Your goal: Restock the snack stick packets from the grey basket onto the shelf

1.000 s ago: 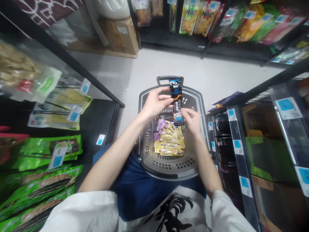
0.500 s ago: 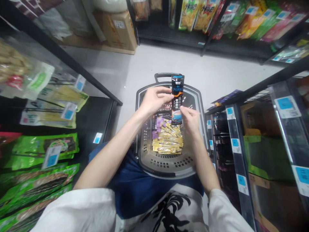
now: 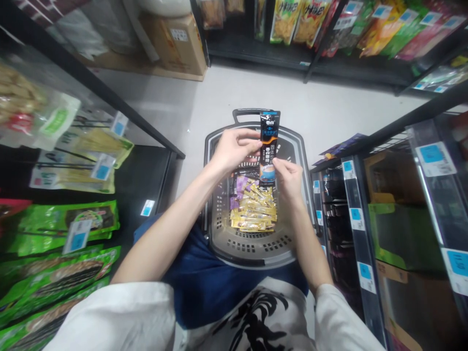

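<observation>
A slim black coffee sachet (image 3: 269,146) with a blue top, an orange band and a cup printed near its lower end is held upright above a basket. My left hand (image 3: 237,148) pinches its left edge, around mid-height. Lower down on the right edge, my right hand (image 3: 288,178) grips it between thumb and fingers. Beneath it stands a grey plastic shopping basket (image 3: 241,253) with slotted walls and a black handle. Inside lie many yellow sachets (image 3: 254,212), several purple sachets (image 3: 239,187) and some dark ones, partly hidden by the held sachet.
Shelving on the left holds green snack bags (image 3: 66,226) on hooks. To the right are bins with blue price tags (image 3: 435,155). A cardboard box (image 3: 179,46) stands at the back left, and bagged snacks (image 3: 287,19) hang at the back. Pale floor (image 3: 234,87) lies between.
The coffee sachet is tilted very slightly and sits a touch higher in the view. Both hands keep the same grip; the basket's contents look unchanged.
</observation>
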{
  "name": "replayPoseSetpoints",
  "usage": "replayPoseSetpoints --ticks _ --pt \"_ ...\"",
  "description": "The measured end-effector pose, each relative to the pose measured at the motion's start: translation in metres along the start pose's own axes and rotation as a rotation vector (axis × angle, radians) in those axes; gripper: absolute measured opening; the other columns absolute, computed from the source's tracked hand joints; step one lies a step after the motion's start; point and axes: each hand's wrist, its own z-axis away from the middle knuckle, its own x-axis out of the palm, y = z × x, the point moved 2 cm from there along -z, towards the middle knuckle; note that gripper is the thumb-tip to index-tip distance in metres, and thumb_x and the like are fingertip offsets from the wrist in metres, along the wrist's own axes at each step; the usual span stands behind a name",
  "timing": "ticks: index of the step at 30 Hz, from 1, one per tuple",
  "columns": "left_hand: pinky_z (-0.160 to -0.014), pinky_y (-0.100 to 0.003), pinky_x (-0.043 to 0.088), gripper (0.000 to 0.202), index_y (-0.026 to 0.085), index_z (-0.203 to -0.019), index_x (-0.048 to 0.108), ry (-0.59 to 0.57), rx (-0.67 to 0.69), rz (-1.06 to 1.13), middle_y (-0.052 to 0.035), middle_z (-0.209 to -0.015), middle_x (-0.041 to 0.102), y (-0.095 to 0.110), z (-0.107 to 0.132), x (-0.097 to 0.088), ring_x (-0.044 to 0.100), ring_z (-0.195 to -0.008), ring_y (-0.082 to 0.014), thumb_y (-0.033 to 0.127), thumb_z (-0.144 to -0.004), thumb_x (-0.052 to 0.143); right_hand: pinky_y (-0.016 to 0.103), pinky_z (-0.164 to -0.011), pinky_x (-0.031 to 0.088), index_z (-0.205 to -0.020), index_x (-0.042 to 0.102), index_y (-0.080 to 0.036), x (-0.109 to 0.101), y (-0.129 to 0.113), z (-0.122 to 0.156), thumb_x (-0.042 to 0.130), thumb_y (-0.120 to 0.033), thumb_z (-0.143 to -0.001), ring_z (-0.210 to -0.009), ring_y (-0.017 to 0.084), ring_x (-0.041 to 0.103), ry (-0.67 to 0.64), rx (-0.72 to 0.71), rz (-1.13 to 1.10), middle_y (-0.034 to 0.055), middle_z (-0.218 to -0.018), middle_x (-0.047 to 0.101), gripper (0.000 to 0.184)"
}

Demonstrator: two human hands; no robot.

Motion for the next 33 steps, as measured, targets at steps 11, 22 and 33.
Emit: replayPoseSetpoints --ticks 11,22,33 --pt "-0.064 -0.023 0.061 0.024 0.010 -0.111 0.074 -0.012 0.011 -0.033 -0.0095 -0.087 0.078 -0.0017 -0.0005 0.0007 0.071 -0.072 -0.0124 0.010 -0.086 0.073 0.033 -0.067 0.058 -0.082 0.084 -0.024 -0.0014 0.0008 0.0000 0.080 -0.046 -0.084 -0.068 0.017 0.071 0.009 0.032 0.038 0.0026 -0.080 0.079 0.022" --pt "-0.062 -0.024 0.062 0.025 0.009 -0.110 0.074 -0.019 0.020 -0.018 -0.0099 -0.085 0.077 -0.0035 -0.0016 -0.0009 0.072 -0.072 -0.0137 0.009 -0.085 0.074 0.032 -0.065 0.057 -0.079 0.083 -0.024 -0.0010 0.0019 -0.0007 0.081 -0.046 -0.084 -0.065 0.017 0.069 0.000 0.025 0.011 0.0014 -0.077 0.077 0.022" --pt "-0.060 -0.021 0.061 0.028 0.008 -0.113 0.073 -0.033 0.027 -0.041 -0.0098 -0.086 0.078 -0.0018 -0.0008 0.0000 0.072 -0.072 -0.0129 0.010 -0.086 0.073 0.032 -0.065 0.056 -0.077 0.082 -0.023 -0.0007 0.0002 -0.0009 0.082 -0.047 -0.081 -0.064 0.016 0.067 0.012 0.056 0.020 0.0023 -0.079 0.078 0.025"
